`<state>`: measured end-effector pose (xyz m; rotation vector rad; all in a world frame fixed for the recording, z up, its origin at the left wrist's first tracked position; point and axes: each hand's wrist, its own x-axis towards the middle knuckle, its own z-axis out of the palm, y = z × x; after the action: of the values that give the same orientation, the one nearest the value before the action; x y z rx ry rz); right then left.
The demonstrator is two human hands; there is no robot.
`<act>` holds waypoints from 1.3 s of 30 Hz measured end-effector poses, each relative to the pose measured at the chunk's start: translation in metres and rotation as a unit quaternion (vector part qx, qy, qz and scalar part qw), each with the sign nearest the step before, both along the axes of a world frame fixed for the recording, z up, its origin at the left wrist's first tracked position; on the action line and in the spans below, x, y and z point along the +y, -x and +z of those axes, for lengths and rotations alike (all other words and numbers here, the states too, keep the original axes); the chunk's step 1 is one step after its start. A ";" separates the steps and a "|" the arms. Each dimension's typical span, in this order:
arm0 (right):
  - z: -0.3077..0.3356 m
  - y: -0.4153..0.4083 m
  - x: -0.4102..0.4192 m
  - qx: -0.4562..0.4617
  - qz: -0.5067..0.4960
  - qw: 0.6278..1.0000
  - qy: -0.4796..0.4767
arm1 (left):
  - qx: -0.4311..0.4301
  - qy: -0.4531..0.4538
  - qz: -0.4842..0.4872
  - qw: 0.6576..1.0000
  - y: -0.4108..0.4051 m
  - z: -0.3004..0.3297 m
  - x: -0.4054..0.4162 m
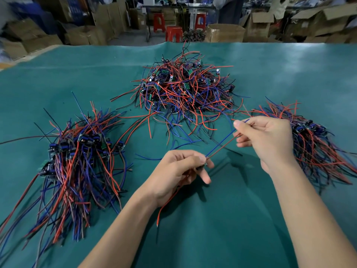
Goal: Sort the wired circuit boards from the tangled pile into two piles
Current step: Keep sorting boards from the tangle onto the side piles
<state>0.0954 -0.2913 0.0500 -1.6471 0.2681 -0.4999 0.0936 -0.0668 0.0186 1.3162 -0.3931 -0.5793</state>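
Piles: three heaps of wired boards are lying on the green table mat; the tangled pile is sitting at the far middle, a sorted left pile is lying near the left edge, and a sorted right pile is lying behind the right wrist.
Left hand: the left hand is pinching one small circuit board between thumb and curled fingers, above the mat between the two sorted piles.
Right hand: the right hand is pinching the far ends of two wires, its fingers curled round them, just in front of the right pile.
Held wires: one blue wire and one dark red wire are stretching taut from the board up to the right hand; a third, bright red wire is hanging from the left hand down to the mat.
Wire colours: red, blue and black strands are showing in all three heaps.
Stools: three red plastic stools are standing beyond the table's far edge.
Boxes: many cardboard boxes are standing around the floor, too many and too blurred to count.
Writing: no lettering is coming through sharply enough to read.
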 end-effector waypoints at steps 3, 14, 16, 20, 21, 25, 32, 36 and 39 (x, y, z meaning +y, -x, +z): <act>0.002 0.001 -0.004 0.006 0.000 0.997 -0.076 | -0.009 -0.009 -0.010 1.000 0.000 0.000 0.001; 0.006 0.001 -0.004 -0.011 -0.027 0.868 -0.496 | 0.014 0.025 0.040 0.999 0.000 -0.001 0.001; 0.005 0.001 0.002 0.023 -0.010 0.884 -0.468 | 0.029 0.040 0.070 0.996 -0.002 -0.001 0.000; 0.001 0.005 0.037 0.128 0.139 0.957 -0.221 | 0.056 0.068 0.085 0.992 -0.002 0.001 -0.001; -0.001 0.007 0.046 0.132 0.188 0.960 -0.157 | 0.061 0.074 0.085 0.992 -0.003 0.001 -0.001; -0.007 0.014 0.065 0.072 0.226 0.971 0.014 | 0.034 0.067 0.079 0.994 -0.001 0.002 -0.002; -0.004 0.015 0.060 0.043 0.224 0.974 0.020 | 0.006 0.011 0.167 0.986 -0.001 -0.006 -0.006; 0.004 0.014 0.057 0.038 0.166 0.983 -0.069 | -0.007 -0.016 0.134 0.991 0.000 -0.005 -0.005; 0.011 0.013 0.046 0.048 0.127 0.981 -0.139 | -0.039 -0.035 0.073 0.996 0.001 -0.004 -0.002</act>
<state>0.0822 -0.2448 0.0610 -1.4078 0.1858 -0.1787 0.0923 -0.0692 0.0147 1.4247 -0.3398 -0.4236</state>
